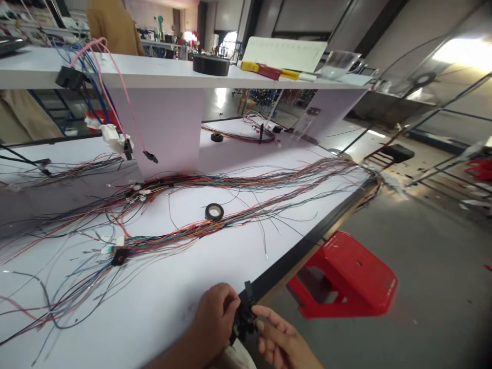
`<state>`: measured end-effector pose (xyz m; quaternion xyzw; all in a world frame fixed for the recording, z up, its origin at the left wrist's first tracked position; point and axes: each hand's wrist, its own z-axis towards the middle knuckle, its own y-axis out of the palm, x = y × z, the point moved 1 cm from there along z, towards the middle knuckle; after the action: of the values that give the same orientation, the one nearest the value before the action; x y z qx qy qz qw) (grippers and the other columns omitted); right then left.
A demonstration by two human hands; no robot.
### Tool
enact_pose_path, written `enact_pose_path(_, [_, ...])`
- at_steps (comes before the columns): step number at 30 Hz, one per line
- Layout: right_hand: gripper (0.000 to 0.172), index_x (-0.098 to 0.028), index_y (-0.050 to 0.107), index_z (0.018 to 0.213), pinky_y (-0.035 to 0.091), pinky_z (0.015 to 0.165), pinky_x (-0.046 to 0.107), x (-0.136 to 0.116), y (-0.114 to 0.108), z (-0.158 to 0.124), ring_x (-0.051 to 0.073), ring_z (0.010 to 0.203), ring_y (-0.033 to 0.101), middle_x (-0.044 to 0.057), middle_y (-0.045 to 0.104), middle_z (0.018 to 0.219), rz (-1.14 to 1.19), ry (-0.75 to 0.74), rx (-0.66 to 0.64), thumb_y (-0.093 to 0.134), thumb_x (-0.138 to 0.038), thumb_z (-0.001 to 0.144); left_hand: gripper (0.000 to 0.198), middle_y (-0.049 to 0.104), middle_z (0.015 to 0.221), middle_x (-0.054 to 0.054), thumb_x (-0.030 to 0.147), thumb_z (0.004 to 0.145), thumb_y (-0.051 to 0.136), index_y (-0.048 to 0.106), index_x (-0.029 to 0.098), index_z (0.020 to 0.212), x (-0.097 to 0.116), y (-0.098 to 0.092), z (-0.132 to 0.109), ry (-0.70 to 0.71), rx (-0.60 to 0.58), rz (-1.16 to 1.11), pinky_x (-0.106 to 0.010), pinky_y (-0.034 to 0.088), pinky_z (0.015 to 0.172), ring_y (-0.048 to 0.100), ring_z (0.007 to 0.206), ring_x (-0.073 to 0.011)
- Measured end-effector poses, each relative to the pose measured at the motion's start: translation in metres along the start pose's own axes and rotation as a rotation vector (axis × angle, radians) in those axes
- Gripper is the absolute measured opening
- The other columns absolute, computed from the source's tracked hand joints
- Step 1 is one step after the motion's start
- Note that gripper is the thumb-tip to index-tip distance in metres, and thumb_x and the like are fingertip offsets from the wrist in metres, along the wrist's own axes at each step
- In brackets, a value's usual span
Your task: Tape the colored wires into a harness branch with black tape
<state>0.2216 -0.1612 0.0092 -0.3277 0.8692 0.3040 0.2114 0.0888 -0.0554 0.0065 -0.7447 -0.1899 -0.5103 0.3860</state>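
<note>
Black plastic connector (244,319) sits at the near edge of the white workbench (161,312), clenched in the left hand (213,320), while the right hand's fingers (269,320) press against it, though whether they truly grip it I cannot tell. It is right by the bench's dark edge trim (284,266), so a slip could drop it toward the red plastic stool (342,277) on the floor. A hard tug could also disturb the loose wire harness (215,228) fanned across the bench, snagging strands around the roll of black tape (214,211).
</note>
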Motion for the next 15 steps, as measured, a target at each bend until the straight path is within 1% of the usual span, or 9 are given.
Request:
enact_pose_path(3, [0.041,-0.016,0.063,0.088,0.049,0.051,0.017,0.006,-0.008,-0.002,0.011,0.053,0.062,0.000,0.065,0.066,0.062,0.050,0.021,0.086,-0.024,0.055,0.016,0.058,0.078,-0.006,0.006,0.077,0.047,0.054,0.017,0.069,-0.001,0.014,-0.002,0.216,0.096,0.317,-0.031,0.039,0.065,0.052,0.075,-0.0201])
enact_pose_path(4, [0.040,-0.016,0.062,0.086,0.049,0.052,0.017,0.009,-0.010,-0.001,0.011,0.054,0.063,0.000,0.064,0.066,0.082,0.051,0.026,0.086,-0.023,0.055,0.017,0.057,0.079,-0.006,0.004,0.077,0.046,0.054,0.017,0.069,-0.002,0.018,-0.003,0.266,0.115,0.410,-0.032,0.039,0.066,0.051,0.076,-0.0206])
enact_pose_path(6, [0.038,-0.016,0.061,0.084,0.048,0.052,0.017,0.016,-0.011,0.002,0.011,0.054,0.062,-0.001,0.062,0.063,0.108,0.042,0.034,0.086,-0.023,0.056,0.019,0.056,0.079,-0.005,0.002,0.078,0.044,0.053,0.018,0.071,-0.002,0.024,-0.003,0.300,0.131,0.538,-0.032,0.040,0.065,0.051,0.075,-0.0206])
enact_pose_path(9, [0.039,-0.016,0.060,0.080,0.044,0.047,0.015,0.030,-0.013,0.013,0.006,0.044,0.053,-0.004,0.058,0.058,0.094,0.002,0.038,0.087,-0.026,0.055,0.022,0.056,0.083,-0.003,0.001,0.078,0.045,0.055,0.020,0.084,-0.003,0.026,-0.004,0.304,0.117,0.569,-0.032,0.041,0.067,0.051,0.078,-0.0205])
enact_pose_path(11, [0.039,-0.016,0.057,0.076,0.038,0.044,0.014,0.038,-0.016,0.024,0.003,0.040,0.045,-0.007,0.053,0.054,0.044,-0.066,0.012,0.087,-0.032,0.056,0.028,0.056,0.087,-0.002,0.000,0.078,0.046,0.055,0.022,0.094,-0.005,0.027,-0.003,0.318,0.099,0.556,-0.032,0.041,0.068,0.051,0.081,-0.0205])
enact_pose_path(13, [0.042,-0.016,0.055,0.072,0.034,0.042,0.014,0.044,-0.024,0.035,0.003,0.039,0.041,-0.008,0.049,0.050,-0.070,-0.158,-0.035,0.084,-0.043,0.058,0.030,0.056,0.087,-0.003,0.001,0.079,0.045,0.055,0.024,0.096,-0.008,0.027,-0.002,0.311,0.096,0.557,-0.032,0.041,0.068,0.051,0.081,-0.0209])
enact_pose_path(15, [0.046,-0.016,0.054,0.068,0.032,0.042,0.016,0.041,-0.035,0.045,0.005,0.039,0.042,-0.006,0.049,0.048,-0.238,-0.225,-0.053,0.078,-0.054,0.061,0.030,0.057,0.087,-0.004,0.001,0.080,0.043,0.055,0.022,0.096,-0.011,0.024,0.000,0.275,0.114,0.521,-0.032,0.042,0.068,0.051,0.082,-0.0215])
